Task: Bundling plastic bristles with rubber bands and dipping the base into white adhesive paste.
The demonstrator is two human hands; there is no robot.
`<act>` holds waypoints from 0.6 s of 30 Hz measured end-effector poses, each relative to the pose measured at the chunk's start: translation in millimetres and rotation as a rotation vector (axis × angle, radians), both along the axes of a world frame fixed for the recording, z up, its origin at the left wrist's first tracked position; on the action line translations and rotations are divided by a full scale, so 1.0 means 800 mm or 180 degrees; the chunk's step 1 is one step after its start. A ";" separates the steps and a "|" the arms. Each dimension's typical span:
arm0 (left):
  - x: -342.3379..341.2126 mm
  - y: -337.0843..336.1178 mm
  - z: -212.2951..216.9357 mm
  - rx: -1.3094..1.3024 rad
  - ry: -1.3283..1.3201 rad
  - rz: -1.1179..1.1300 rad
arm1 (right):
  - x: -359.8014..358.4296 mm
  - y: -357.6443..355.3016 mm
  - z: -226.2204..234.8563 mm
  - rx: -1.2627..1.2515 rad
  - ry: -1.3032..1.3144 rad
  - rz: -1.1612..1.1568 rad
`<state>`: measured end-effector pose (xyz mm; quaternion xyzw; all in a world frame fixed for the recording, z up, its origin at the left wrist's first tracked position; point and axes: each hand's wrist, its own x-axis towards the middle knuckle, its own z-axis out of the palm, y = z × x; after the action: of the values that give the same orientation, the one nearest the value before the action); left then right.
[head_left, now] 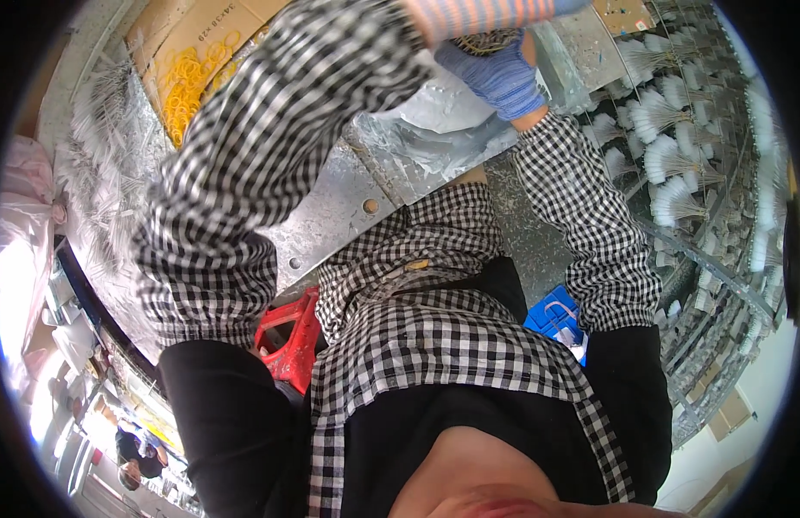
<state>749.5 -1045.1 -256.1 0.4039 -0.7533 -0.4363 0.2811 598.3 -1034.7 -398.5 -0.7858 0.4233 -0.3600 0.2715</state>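
My left hand [490,15], in a striped pink and blue glove, reaches across at the top edge. Its fingers are partly cut off and blurred. Just below it, my right hand [499,79] wears a blue glove and is closed around a bundle of thin yellowish strands [486,41]. The strand ends face up between both hands, and I cannot tell whether the left hand touches them. Beneath the hands is a mass of whitish paste [439,147] on the metal table [326,207]. Checked sleeves cover both forearms.
Yellow rubber bands [188,91] lie by a cardboard box [197,30] at the upper left. White fan-shaped bundles [672,112] fill a rack on the right; more white strands [106,164] lie left. A red stool [292,337] and a blue plastic item [551,312] stand low. Another person [141,457] is far behind.
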 end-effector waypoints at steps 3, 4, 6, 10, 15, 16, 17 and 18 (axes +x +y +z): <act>0.014 0.027 -0.039 -0.0731 0.0813 0.0841 | -0.009 0.002 0.002 0.0708 0.0035 -0.0241; 0.031 0.045 -0.057 -0.1152 0.0864 0.0806 | -0.005 0.006 0.019 0.0657 -0.0012 -0.0228; 0.043 0.115 -0.039 0.0754 0.1097 0.1259 | 0.002 0.019 0.040 0.0308 -0.1829 0.0323; 0.047 0.210 -0.118 0.3024 0.3047 0.1306 | 0.053 0.055 0.039 0.0364 -0.2372 0.1215; 0.071 0.234 -0.115 0.3067 0.3684 0.2035 | 0.063 0.124 0.044 -0.1909 -0.0085 0.1252; 0.084 0.242 -0.120 0.3011 0.3667 0.2086 | 0.057 0.135 0.041 -0.2088 0.0201 0.1273; 0.097 0.254 -0.126 0.2432 0.3020 0.2036 | 0.053 0.142 0.047 -0.2152 -0.0122 0.1689; 0.104 0.260 -0.129 0.1887 0.2366 0.1994 | 0.046 0.150 0.046 -0.2189 -0.0442 0.2116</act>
<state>832.9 -836.7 -359.6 0.4889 -0.2933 -0.6377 0.5179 635.1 -915.1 -361.5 -0.8968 -0.0134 -0.4245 0.1239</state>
